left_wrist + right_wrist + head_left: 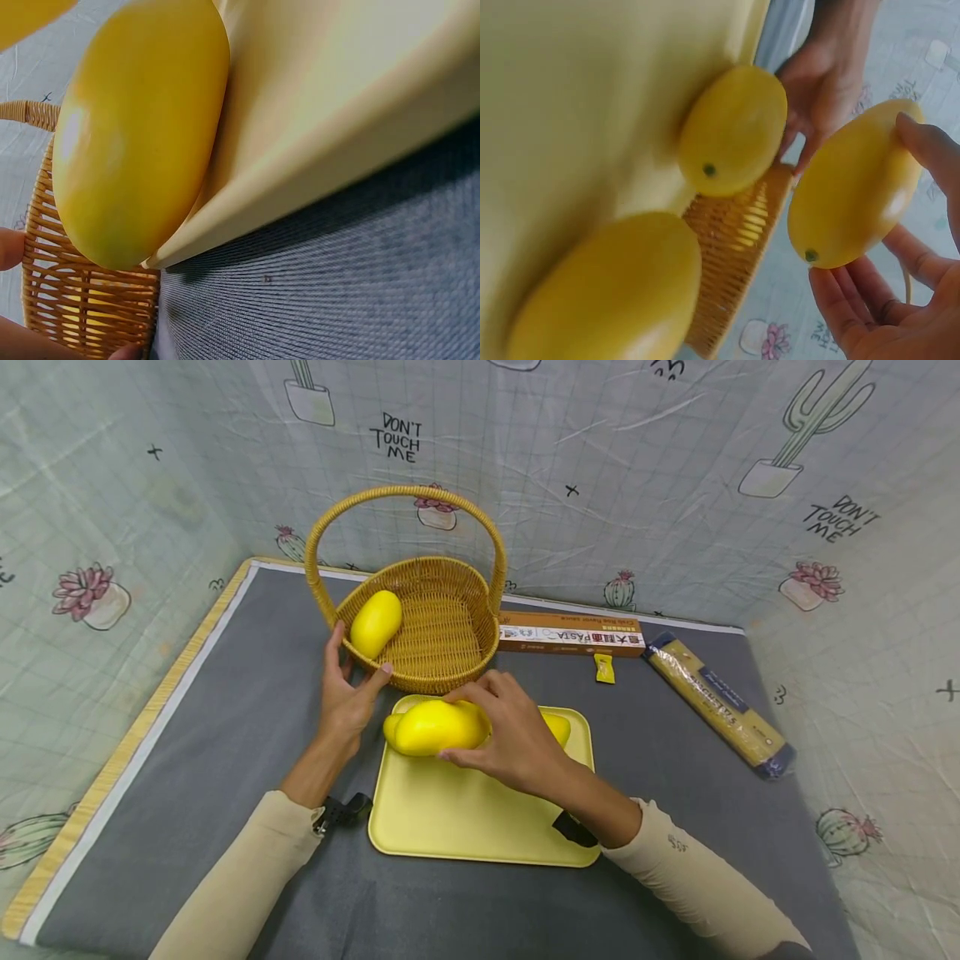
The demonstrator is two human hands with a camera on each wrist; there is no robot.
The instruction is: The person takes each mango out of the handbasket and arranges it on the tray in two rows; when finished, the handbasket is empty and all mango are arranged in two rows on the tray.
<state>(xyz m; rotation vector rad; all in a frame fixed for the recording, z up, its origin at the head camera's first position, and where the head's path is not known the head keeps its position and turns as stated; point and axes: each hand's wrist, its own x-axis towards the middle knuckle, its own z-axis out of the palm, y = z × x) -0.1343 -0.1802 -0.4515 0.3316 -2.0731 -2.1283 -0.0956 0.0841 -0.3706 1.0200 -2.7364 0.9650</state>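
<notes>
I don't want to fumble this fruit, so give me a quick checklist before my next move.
1. Fruit in hand: right hand holds the yellow fruit: ok.
2. Fruit lifted off the tray: ok.
3. Left hand touching the basket: ok.
4. Bare floor in the basket, beside the fruit already inside: ok.
5. Tray free of other fruit: two lie there: not ok.
6. Grip firm enough: cannot tell.

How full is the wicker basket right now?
Mostly empty: the basket holds one yellow fruit at its left side, and bare woven floor shows beside it.
</notes>
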